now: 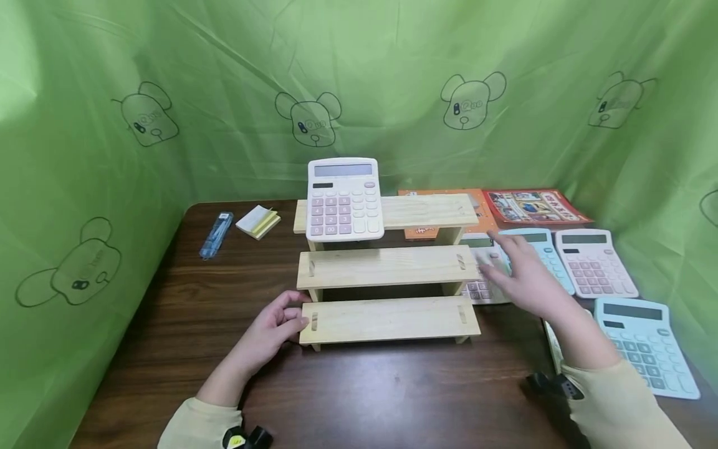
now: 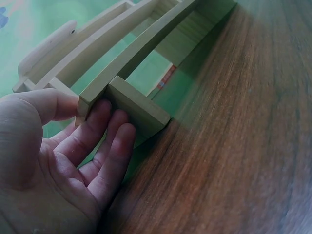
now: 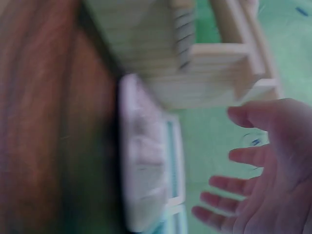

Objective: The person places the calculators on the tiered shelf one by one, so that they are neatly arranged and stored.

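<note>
A three-tier wooden step rack [image 1: 387, 268] stands on the dark wood table [image 1: 224, 274]. My left hand [image 1: 278, 321] grips the left end of its lowest board, thumb at the board's end and fingers beneath, as the left wrist view shows. On the top tier leans a white calculator [image 1: 344, 199] with pinkish keys. Just off the rack's right side, my right hand [image 1: 524, 274] hovers with spread fingers, holding nothing. Partly covered by that hand is another white calculator [image 1: 482, 290] with pink keys, lying beside the rack.
Right of the rack lie a blue calculator [image 1: 546, 249], a pink-keyed calculator [image 1: 597, 262] and a larger-looking blue one [image 1: 645, 349]. Behind are an orange book [image 1: 417, 233] and a red booklet [image 1: 533, 207]. At left sit a blue packet [image 1: 216, 236] and sticky notes [image 1: 258, 221]. Green cloth [image 1: 392, 93] surrounds the table.
</note>
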A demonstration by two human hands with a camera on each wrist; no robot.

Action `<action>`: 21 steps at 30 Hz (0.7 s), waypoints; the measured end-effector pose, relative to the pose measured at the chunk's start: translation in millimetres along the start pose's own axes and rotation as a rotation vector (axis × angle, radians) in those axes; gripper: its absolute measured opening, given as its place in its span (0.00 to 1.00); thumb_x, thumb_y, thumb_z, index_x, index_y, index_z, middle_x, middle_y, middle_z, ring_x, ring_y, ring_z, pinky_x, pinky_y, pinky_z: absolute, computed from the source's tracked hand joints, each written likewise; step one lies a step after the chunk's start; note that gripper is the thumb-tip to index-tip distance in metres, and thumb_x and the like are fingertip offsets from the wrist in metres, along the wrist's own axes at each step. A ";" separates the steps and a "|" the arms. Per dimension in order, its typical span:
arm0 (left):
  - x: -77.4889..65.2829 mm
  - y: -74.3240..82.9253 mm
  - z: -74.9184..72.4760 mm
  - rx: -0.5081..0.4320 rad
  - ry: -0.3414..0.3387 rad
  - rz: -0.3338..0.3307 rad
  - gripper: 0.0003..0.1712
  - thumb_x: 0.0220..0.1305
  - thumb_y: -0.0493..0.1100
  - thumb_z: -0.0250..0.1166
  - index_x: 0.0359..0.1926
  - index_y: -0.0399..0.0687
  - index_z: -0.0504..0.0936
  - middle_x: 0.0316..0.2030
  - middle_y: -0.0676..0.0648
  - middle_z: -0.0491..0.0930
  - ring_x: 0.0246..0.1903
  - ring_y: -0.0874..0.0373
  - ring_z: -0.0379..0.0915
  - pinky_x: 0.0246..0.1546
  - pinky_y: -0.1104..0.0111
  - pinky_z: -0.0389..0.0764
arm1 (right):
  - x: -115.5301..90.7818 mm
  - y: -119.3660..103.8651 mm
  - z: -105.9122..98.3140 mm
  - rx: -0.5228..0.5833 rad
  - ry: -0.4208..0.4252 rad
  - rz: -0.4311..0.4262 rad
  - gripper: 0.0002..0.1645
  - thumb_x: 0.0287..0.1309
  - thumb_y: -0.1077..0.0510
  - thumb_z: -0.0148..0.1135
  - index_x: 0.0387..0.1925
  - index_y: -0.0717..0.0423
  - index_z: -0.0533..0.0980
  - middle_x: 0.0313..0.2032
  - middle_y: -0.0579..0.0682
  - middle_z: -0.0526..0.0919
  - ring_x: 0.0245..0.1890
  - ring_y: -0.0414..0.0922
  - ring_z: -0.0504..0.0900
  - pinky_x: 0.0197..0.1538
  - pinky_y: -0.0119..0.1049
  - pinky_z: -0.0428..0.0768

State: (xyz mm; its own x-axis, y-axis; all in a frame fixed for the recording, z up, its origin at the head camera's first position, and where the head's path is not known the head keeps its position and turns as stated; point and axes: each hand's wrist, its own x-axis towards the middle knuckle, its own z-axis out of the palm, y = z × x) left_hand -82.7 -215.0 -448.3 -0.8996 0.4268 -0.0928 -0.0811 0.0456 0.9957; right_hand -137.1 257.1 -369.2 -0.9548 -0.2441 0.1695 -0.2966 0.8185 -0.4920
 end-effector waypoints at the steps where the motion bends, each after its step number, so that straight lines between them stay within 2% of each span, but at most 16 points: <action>1: -0.3 0.3 -0.5 0.003 0.000 0.002 0.21 0.71 0.37 0.56 0.59 0.36 0.61 0.40 0.34 0.81 0.34 0.48 0.82 0.33 0.61 0.82 | 0.8 4.9 4.3 -0.028 -0.026 0.025 0.43 0.63 0.48 0.62 0.72 0.57 0.56 0.63 0.67 0.62 0.61 0.67 0.60 0.55 0.67 0.64; 6: -0.3 -0.6 -1.5 0.000 -0.008 0.003 0.21 0.71 0.37 0.56 0.60 0.36 0.61 0.40 0.34 0.81 0.35 0.48 0.82 0.34 0.60 0.82 | 6.9 17.8 21.0 -0.163 -0.113 0.115 0.52 0.55 0.46 0.67 0.72 0.60 0.53 0.66 0.74 0.52 0.61 0.76 0.52 0.53 0.73 0.61; 13: -0.2 -1.4 -1.6 0.015 -0.005 -0.003 0.21 0.71 0.38 0.56 0.60 0.36 0.61 0.40 0.34 0.81 0.34 0.49 0.81 0.33 0.61 0.81 | 13.9 16.5 35.0 -0.358 -0.203 0.182 0.64 0.49 0.29 0.62 0.73 0.64 0.49 0.64 0.76 0.54 0.60 0.76 0.54 0.52 0.73 0.59; 18: 0.0 0.9 -1.6 0.025 0.002 -0.017 0.21 0.71 0.39 0.57 0.60 0.38 0.62 0.41 0.35 0.82 0.34 0.49 0.81 0.33 0.61 0.81 | 16.5 13.6 42.2 -0.381 -0.217 0.228 0.60 0.50 0.34 0.62 0.71 0.68 0.51 0.64 0.77 0.50 0.62 0.74 0.49 0.53 0.73 0.55; 21: -0.2 1.7 -1.7 0.023 0.002 -0.018 0.21 0.71 0.39 0.57 0.60 0.38 0.62 0.41 0.35 0.82 0.34 0.49 0.81 0.33 0.61 0.81 | 17.6 10.5 45.0 -0.390 -0.210 0.227 0.57 0.51 0.38 0.61 0.71 0.69 0.52 0.63 0.78 0.52 0.61 0.73 0.50 0.52 0.71 0.56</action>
State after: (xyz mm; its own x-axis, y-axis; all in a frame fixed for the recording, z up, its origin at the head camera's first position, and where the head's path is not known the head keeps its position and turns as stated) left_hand -83.4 -216.5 -446.6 -0.8989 0.4240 -0.1105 -0.0872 0.0741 0.9934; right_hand -158.0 238.0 -409.9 -0.9895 -0.1040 -0.0999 -0.0902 0.9869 -0.1340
